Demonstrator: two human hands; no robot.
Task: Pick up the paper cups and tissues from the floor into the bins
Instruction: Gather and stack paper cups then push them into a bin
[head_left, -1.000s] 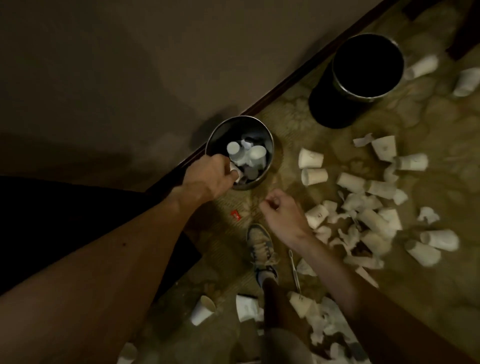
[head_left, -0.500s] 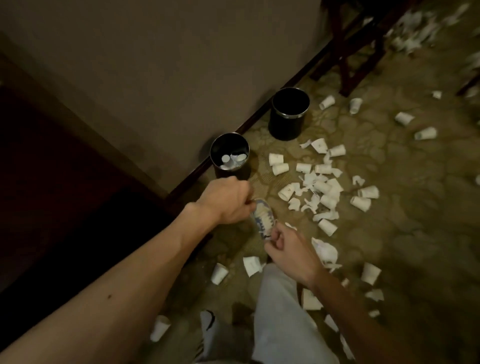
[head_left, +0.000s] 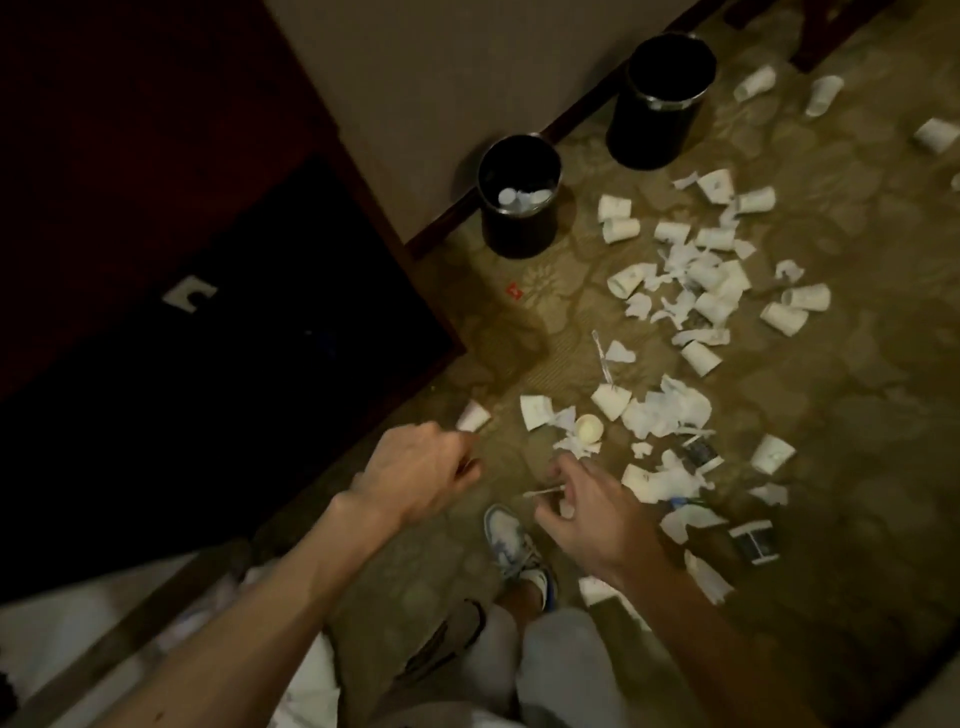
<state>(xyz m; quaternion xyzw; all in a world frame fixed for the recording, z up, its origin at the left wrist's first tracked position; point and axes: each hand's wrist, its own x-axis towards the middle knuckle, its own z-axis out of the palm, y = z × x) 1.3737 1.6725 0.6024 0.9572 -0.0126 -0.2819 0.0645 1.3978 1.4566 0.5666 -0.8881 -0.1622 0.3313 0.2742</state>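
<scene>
Right grip (head_left: 592, 519) pinches a thin white stick (head_left: 544, 491) between thumb and fingertips, above the carpeted floor (head_left: 857, 389). Left grip (head_left: 415, 467) hangs beside it, apart from it, with fingers curled under; nothing shows in it. Paper cups (head_left: 618, 228) and torn tissues (head_left: 667, 415) lie scattered over the floor, mostly right of both grips. One cup (head_left: 472, 415) lies on its side just beyond the left knuckles. Two dark bins stand by the wall: the near bin (head_left: 519, 234) contains several white cups, and the far bin (head_left: 654, 130) stands further along. A blue-and-white shoe (head_left: 511, 540) shows just below the stick.
</scene>
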